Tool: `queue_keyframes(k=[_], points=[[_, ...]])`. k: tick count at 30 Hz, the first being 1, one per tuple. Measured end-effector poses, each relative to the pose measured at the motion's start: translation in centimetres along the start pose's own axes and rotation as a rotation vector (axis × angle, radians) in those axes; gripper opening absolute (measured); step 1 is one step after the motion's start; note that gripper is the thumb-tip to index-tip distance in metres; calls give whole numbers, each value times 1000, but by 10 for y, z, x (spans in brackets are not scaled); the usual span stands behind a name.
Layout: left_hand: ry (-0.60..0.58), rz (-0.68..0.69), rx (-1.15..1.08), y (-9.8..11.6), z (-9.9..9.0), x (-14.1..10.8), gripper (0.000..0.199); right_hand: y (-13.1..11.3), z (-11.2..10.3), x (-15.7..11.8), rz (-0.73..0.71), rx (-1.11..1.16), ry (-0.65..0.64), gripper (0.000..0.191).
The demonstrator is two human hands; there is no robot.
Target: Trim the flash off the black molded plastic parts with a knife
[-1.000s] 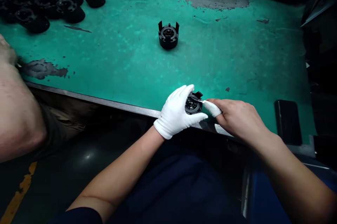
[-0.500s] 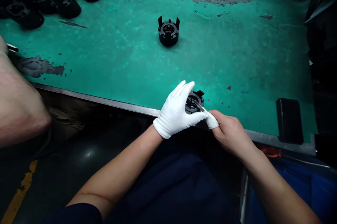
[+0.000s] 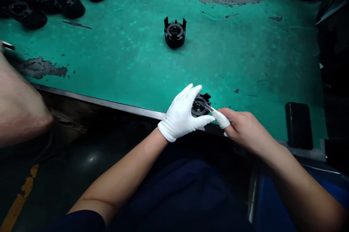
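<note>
My left hand [image 3: 181,114], in a white glove, curls around the left side of a round black plastic housing [image 3: 201,105] at the table's front edge. The housing has an upright tab and a ringed, recessed centre, partly covered by my fingers. My right hand [image 3: 242,126], with white coverings on the thumb or a finger, grips a slim metal tool [image 3: 206,106] that looks like a blade or tweezers. Its tip reaches into the housing's centre. Farther back, a similar black housing [image 3: 175,35] stands upright with its tabs pointing up.
Several black cylindrical parts [image 3: 69,4] crowd the far left of the green table [image 3: 122,50]. A black rectangular object [image 3: 299,126] lies at the front right corner. Another person's arm [image 3: 21,104] reaches in from the left. A blue container [image 3: 305,195] is below the right edge.
My right hand has shifted slightly to the right with the tool, whose tip stays over the housing. My left hand keeps its hold. The other person's arm has moved a little.
</note>
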State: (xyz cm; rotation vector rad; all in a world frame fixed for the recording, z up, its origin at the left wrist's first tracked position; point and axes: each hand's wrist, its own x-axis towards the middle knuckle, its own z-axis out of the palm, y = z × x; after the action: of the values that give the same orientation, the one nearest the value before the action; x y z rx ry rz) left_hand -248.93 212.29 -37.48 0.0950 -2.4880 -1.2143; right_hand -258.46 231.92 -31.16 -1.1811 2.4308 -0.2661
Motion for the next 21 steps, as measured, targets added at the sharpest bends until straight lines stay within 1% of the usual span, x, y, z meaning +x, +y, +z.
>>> queue_keyframes(k=[4, 8, 13, 16, 19, 21], points=[[10, -12, 4, 0, 1, 0, 94, -3, -5, 2, -9, -123, -75, 24], [5, -9, 6, 0, 1, 0, 93, -9, -9, 2, 22, -231, -77, 26], [9, 8, 9, 0, 1, 0, 93, -10, -14, 2, 20, -249, -95, 24], [15, 19, 11, -1, 2, 0, 93, -8, -21, 5, 15, -239, -174, 16], [12, 27, 21, -2, 1, 0, 93, -7, -32, 11, -1, -225, -282, 21], [9, 32, 27, -2, 0, 0, 93, -6, -38, 13, -6, -232, -313, 22]])
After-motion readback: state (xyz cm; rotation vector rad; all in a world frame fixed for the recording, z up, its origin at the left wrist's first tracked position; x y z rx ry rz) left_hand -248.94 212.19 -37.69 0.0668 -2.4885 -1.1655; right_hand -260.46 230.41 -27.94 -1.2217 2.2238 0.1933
